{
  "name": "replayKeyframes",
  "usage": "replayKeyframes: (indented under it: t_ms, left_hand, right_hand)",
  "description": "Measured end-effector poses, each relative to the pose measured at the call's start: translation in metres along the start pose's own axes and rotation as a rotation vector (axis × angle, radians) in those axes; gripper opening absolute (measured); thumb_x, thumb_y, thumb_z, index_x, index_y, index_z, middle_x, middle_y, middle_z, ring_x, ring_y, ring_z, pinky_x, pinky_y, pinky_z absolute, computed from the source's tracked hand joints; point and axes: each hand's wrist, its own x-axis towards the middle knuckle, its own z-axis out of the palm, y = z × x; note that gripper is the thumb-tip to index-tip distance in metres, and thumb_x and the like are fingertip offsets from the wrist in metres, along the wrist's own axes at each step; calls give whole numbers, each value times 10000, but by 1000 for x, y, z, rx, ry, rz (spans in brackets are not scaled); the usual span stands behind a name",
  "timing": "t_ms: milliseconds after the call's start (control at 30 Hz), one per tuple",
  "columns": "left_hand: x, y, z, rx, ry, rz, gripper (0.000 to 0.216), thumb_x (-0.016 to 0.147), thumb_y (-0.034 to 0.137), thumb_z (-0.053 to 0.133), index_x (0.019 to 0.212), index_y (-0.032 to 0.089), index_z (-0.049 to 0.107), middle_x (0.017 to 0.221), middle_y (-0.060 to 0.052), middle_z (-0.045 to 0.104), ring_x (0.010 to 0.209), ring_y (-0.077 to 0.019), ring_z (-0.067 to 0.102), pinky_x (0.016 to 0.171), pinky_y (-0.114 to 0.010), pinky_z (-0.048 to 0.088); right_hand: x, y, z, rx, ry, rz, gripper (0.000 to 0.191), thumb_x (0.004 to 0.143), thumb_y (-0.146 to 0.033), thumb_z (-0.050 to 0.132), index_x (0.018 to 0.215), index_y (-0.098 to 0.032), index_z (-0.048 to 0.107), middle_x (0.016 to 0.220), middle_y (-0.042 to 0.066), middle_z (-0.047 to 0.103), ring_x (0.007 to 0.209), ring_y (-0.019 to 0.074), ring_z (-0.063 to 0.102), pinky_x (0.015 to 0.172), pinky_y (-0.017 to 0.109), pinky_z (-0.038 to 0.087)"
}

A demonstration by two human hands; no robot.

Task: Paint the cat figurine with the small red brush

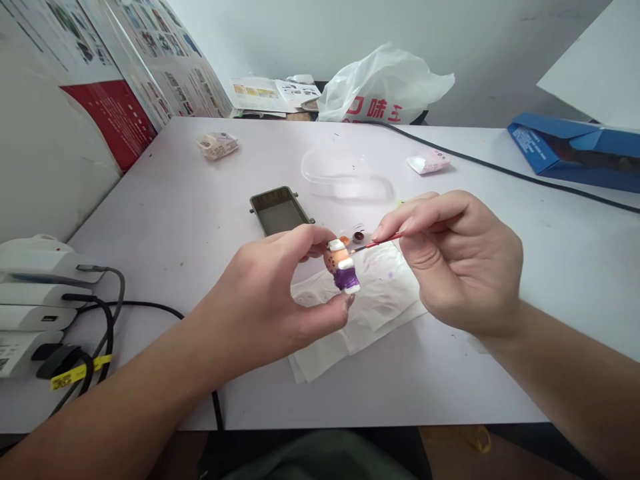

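Note:
Between the thumb and fingers of my left hand (pixel 280 293) is a small painted figurine (pixel 341 265), orange with dark spots, white and purple. My right hand (pixel 455 260) pinches a thin red paintbrush (pixel 385 241). The brush's dark tip points at the figurine's right side, close against it; whether it touches I cannot tell. Just behind the figurine stand a small pot of dark paint (pixel 359 237) and a pot of orange paint (pixel 345 240). White tissue paper (pixel 385 283) lies crumpled and layered on the table below both hands.
A grey-green open box (pixel 280 210) and a clear plastic tray (pixel 347 180) lie behind my hands. Small packets (pixel 217 145) sit farther back. A black cable (pixel 480 160) runs to the right, near a blue carton (pixel 575 153). Plugged-in chargers (pixel 40 293) stand at left.

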Motion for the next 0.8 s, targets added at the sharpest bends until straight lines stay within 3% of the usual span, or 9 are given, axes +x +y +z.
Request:
replayKeyframes:
  t_ms: [133, 333, 567, 800]
  left_hand:
    - [0, 0, 0, -5, -14, -4, 418, 763, 278, 737, 1149, 243, 577, 1032, 11, 738, 943, -178, 718, 801, -312, 583]
    - [-1, 3, -1, -2, -4, 6, 407, 765, 272, 734, 1140, 252, 577, 1037, 6, 738, 942, -184, 720, 813, -329, 590]
    - [-2, 4, -1, 14, -4, -1, 407, 767, 277, 734, 1142, 235, 581, 1022, 13, 734, 940, -166, 715, 796, -297, 580]
    - [0, 3, 0, 20, -16, 21, 397, 775, 260, 729, 1138, 236, 568, 1020, 10, 736, 937, -176, 716, 785, -307, 573]
  right_hand:
    - [1, -1, 1, 24, 2, -21, 244, 885, -15, 610, 1019, -214, 650, 927, 36, 733, 888, 173, 719, 806, 345, 620]
    - [1, 2, -3, -8, -46, -41, 287, 863, -44, 650, 1022, -284, 661, 927, 20, 742, 873, 202, 721, 789, 372, 627]
    - [1, 1, -2, 22, 4, -77, 256, 868, -37, 646, 1020, -243, 659, 915, 33, 746, 855, 187, 721, 771, 352, 624]
    - [1, 2, -2, 18, -63, -55, 314, 854, -13, 630, 1044, -260, 662, 930, 19, 742, 874, 194, 723, 798, 377, 629]
